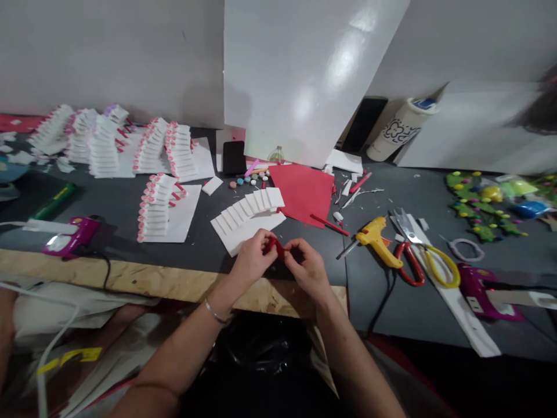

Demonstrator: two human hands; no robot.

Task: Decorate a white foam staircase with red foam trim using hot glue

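Observation:
Near the table's front edge, both hands pinch a small dark red strip (278,249) between them; its exact kind I cannot make out. My left hand (255,255) has its fingertips closed on the strip's left end. On the other end are the thumb and fingers of my right hand (307,268). Just beyond the hands, a fanned row of white steps (246,212) rests on a white card (237,239). A red sheet (304,191) lies behind it, with a thin red stick (329,225) across its near corner.
To the right lie a yellow glue gun (376,241), scissors (409,229) and a purple power socket (487,290). Finished-looking white staircases with pink discs (154,212) stand at left. A white board (304,75) leans behind, near a tumbler (395,130). Another person's leg shows at lower left.

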